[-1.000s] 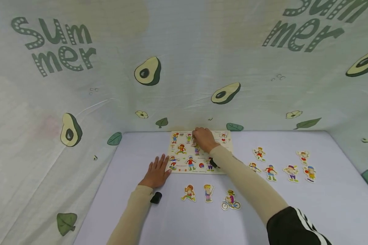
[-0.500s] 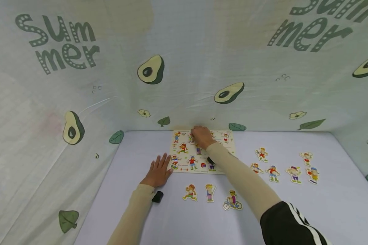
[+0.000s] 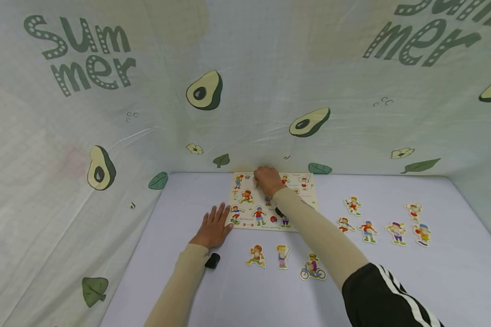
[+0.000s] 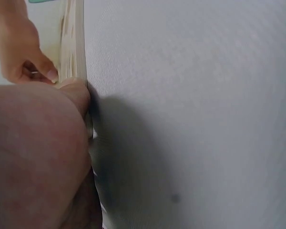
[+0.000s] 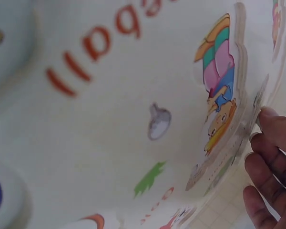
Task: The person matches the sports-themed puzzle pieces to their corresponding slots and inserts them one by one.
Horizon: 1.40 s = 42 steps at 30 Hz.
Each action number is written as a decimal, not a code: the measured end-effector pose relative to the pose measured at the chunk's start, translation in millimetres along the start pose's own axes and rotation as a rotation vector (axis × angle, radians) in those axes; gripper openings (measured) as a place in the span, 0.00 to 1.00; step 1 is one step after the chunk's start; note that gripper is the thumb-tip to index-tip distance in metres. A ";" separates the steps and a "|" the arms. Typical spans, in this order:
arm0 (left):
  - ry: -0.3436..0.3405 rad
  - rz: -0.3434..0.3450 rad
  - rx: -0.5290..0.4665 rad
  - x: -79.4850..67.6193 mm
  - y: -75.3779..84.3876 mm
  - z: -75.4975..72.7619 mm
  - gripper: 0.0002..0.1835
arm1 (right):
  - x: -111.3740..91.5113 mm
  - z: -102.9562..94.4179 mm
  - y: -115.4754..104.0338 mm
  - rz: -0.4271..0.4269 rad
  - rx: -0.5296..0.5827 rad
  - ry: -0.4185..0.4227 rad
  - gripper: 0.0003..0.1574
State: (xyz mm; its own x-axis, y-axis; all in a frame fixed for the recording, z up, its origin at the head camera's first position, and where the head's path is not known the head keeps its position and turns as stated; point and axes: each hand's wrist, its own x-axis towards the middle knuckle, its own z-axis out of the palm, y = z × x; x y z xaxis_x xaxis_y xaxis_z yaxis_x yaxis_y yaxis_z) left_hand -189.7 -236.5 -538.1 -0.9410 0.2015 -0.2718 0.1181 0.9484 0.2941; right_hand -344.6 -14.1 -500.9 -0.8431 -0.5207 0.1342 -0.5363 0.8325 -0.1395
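A cream puzzle board printed with sporty cartoon figures lies at the back of the table. My right hand is over its upper row, fingers curled downward. In the right wrist view, thumb and forefinger pinch a thin flat puzzle piece, seen almost edge-on; its picture is hidden. Close by, a baseball figure stands out in the board. My left hand lies with fingers spread at the board's lower left edge, its thumb against that edge in the left wrist view.
Before the board lie a running figure piece, a bat-holding figure piece and a cyclist piece. Several more pieces are to the right, among them a soccer figure and a blue-capped figure. A printed cloth hangs behind.
My right hand has shifted a little left along the board's upper row, toward its second figure. The left hand has stayed at the board's corner. The head view has turned slightly left.
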 end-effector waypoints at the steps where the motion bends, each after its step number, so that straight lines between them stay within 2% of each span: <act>1: 0.004 0.005 0.003 1.1 -0.2 1.2 0.38 | -0.3 0.0 0.2 0.001 -0.004 -0.001 0.04; 14: 0.005 0.036 -0.001 3.9 5.3 7.6 0.38 | -12.1 -1.8 6.0 0.043 -0.032 -0.025 0.07; 26: -0.029 0.022 0.017 4.5 3.5 7.9 0.39 | -36.6 -26.7 20.0 0.041 -0.047 -0.010 0.10; 34: -0.025 0.025 0.010 2.6 1.0 4.1 0.38 | -61.3 -44.1 25.8 0.017 -0.114 0.059 0.09; 42: -0.023 0.020 -0.006 1.4 -1.2 1.7 0.39 | -97.3 -57.2 39.4 0.007 -0.086 0.111 0.11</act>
State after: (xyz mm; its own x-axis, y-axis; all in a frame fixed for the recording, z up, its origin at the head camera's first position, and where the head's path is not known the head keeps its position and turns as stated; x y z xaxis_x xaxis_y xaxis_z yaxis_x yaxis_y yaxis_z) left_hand -190.7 -237.0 -540.3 -0.9310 0.2259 -0.2867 0.1347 0.9427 0.3053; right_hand -281.4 80.2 -463.3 -0.8347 -0.4949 0.2417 -0.5212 0.8515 -0.0566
